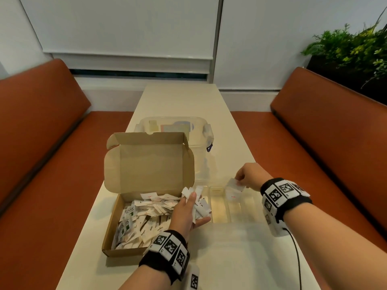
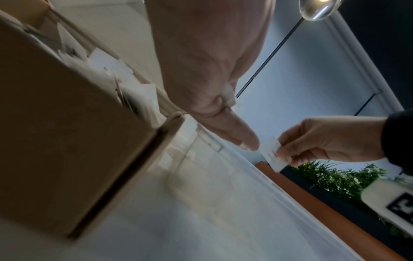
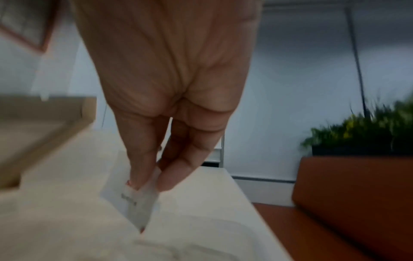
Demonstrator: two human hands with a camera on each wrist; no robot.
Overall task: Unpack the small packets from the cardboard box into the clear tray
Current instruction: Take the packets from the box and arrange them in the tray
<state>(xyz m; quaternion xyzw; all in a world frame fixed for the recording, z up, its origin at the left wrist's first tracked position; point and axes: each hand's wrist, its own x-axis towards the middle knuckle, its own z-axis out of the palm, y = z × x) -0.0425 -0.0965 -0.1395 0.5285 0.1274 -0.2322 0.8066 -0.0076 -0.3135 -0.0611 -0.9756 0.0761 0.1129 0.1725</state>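
Note:
The open cardboard box (image 1: 117, 222) sits front left, full of small white packets (image 1: 146, 216). My left hand (image 1: 191, 198) hovers at the box's right edge and grips a bundle of packets (image 1: 198, 206). Just right of it lies the clear tray (image 1: 219, 215) with its long compartments. Above the tray's far end my right hand (image 1: 240, 182) pinches a single white packet (image 1: 233, 184) between thumb and fingers; the right wrist view shows that packet (image 3: 136, 203) hanging from the fingertips. A packet with red print (image 1: 232, 196) lies in the tray below it.
A clear lidded container (image 1: 173, 130) stands behind the box's raised lid (image 1: 148, 164). The white table (image 1: 182, 97) runs on beyond it, with orange benches (image 1: 314, 143) on both sides. A planter (image 1: 351, 51) is at the far right. A black cable (image 1: 297, 258) trails from my right wrist.

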